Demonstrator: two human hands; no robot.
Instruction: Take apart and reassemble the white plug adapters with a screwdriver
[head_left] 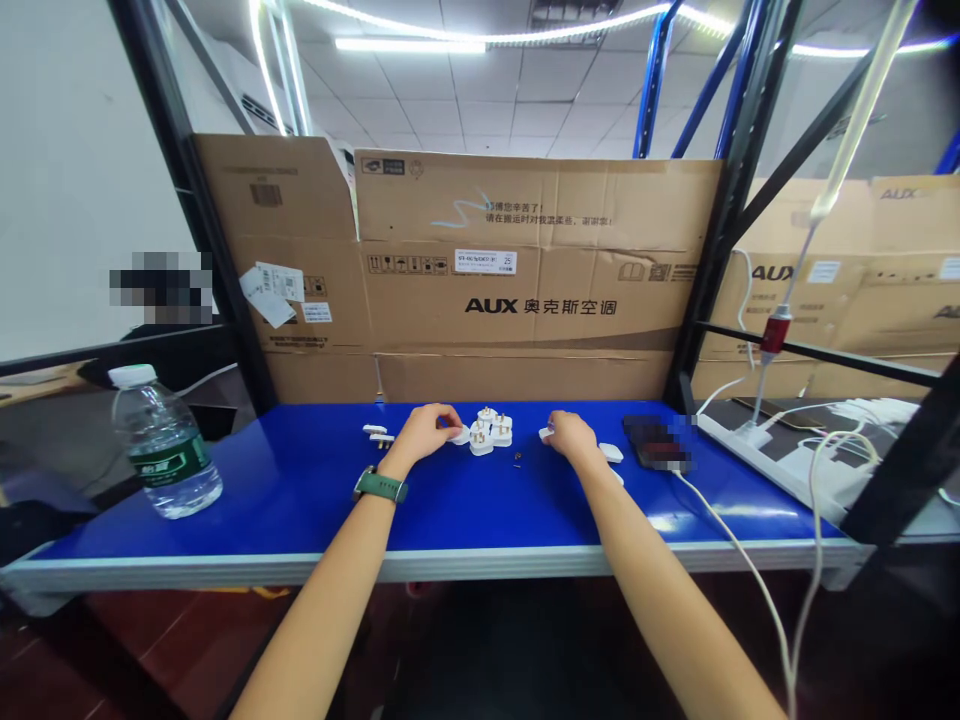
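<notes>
Flanking the clustered three-pin plugs (482, 446), the left hand (427, 432) is pinching a white piece (461, 436), the right hand (571, 436) another (544, 435).

A workshop, shown by its blue workbench (277, 500), metal posts (169, 120) and cardboard panel (525, 335).

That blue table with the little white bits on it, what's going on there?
A person is handling small white parts with bare hands. The left hand pinches a white piece beside a cluster of plug-like parts with metal pins. The right hand is at another white piece, though its grip is hard to make out. Tiny dark bits lie on the blue table between the hands, and a water bottle stands at the left.
</notes>
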